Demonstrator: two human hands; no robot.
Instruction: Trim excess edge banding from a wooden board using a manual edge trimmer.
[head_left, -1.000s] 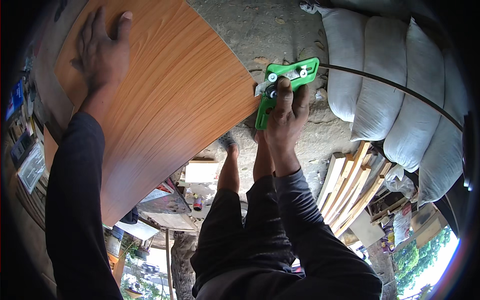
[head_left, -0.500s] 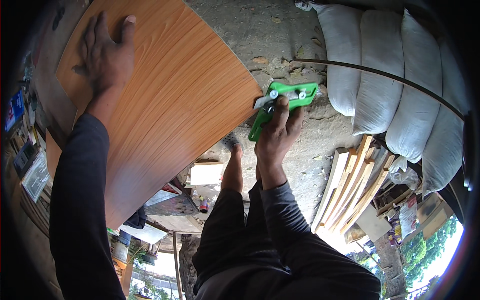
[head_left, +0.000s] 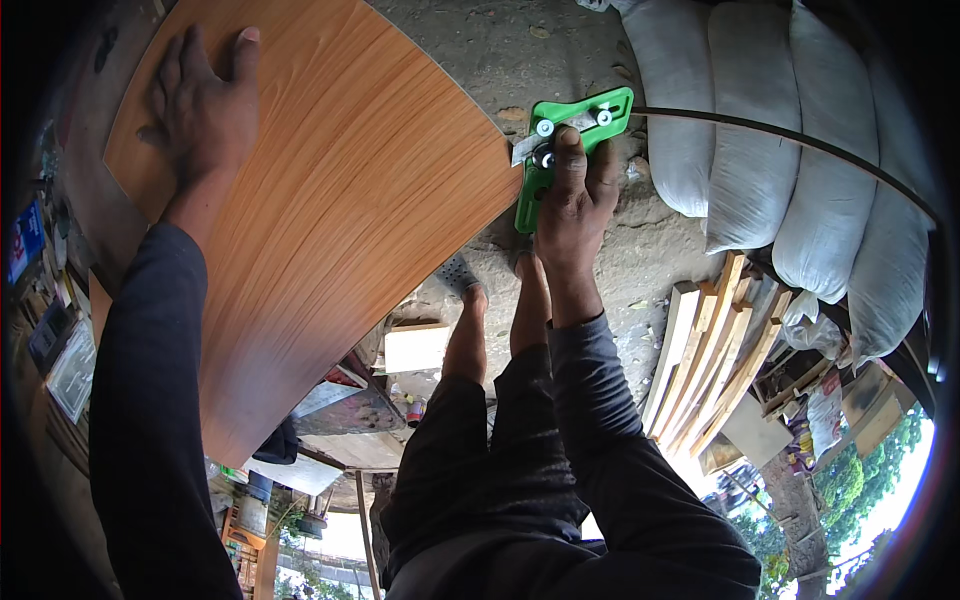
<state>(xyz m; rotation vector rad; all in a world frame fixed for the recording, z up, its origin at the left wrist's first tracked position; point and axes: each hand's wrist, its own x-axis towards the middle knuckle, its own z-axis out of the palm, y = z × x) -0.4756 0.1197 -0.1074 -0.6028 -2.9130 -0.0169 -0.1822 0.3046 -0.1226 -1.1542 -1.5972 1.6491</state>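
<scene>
My left hand (head_left: 205, 120) lies flat, fingers spread, on a wood-grain laminate board (head_left: 330, 180) that fills the upper left. My right hand (head_left: 570, 210) grips a green plastic trimming tool (head_left: 533, 205) from below, thumb on its top beside white round knobs and a metal blade plate (head_left: 525, 150). The blade plate reaches to the board's right edge; whether it touches is hard to tell. A long thin dark strip (head_left: 770, 136) runs from near the tool's far end out to the right; whether they touch I cannot tell.
White filled sacks (head_left: 750, 180) line the right side. Below them stands a bundle of timber strips (head_left: 700, 360). My sandalled foot (head_left: 460, 278) is on the rough concrete ground (head_left: 635, 275), near a pale offcut (head_left: 415, 347). Mixed boards and clutter (head_left: 70, 370) crowd the far left.
My right hand and the green tool dipped half a second ago and have moved back up along the board's edge, slightly higher than at first. My left hand stays spread on the board.
</scene>
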